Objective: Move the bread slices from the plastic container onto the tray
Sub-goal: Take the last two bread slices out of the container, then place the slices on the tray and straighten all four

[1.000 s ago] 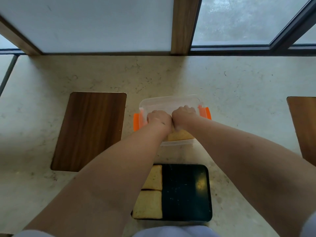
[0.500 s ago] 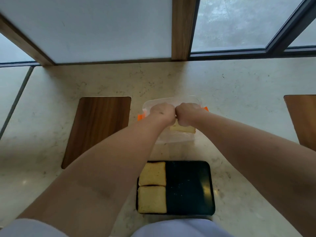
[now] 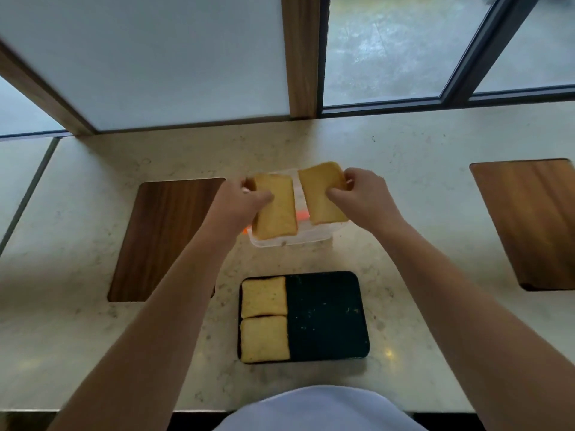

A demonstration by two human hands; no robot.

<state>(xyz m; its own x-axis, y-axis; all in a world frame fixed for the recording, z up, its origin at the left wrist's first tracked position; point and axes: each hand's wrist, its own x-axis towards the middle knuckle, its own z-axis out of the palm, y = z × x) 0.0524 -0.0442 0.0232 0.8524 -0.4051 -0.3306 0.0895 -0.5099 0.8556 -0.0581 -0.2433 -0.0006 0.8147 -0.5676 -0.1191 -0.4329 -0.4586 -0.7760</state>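
Above the clear plastic container (image 3: 289,242) with orange clips, I hold a bread slice in each hand. My left hand (image 3: 241,200) grips the left slice (image 3: 277,209) by its left edge. My right hand (image 3: 362,194) grips the right slice (image 3: 322,194) by its right edge. Both slices are lifted and tilted, and they hide most of the container's inside. Nearer to me lies the black tray (image 3: 326,315), with two bread slices (image 3: 264,297) (image 3: 264,339) side by side along its left part.
The pale stone counter (image 3: 404,244) carries a dark wooden inlay (image 3: 161,237) left of the container and another wooden inlay (image 3: 532,222) at the far right. Window frames and a wooden post (image 3: 300,54) rise behind the counter. My light shirt (image 3: 317,409) shows at the bottom edge.
Both hands were fists together down in the container. Now they have risen and spread apart, each holding a bread slice above it.
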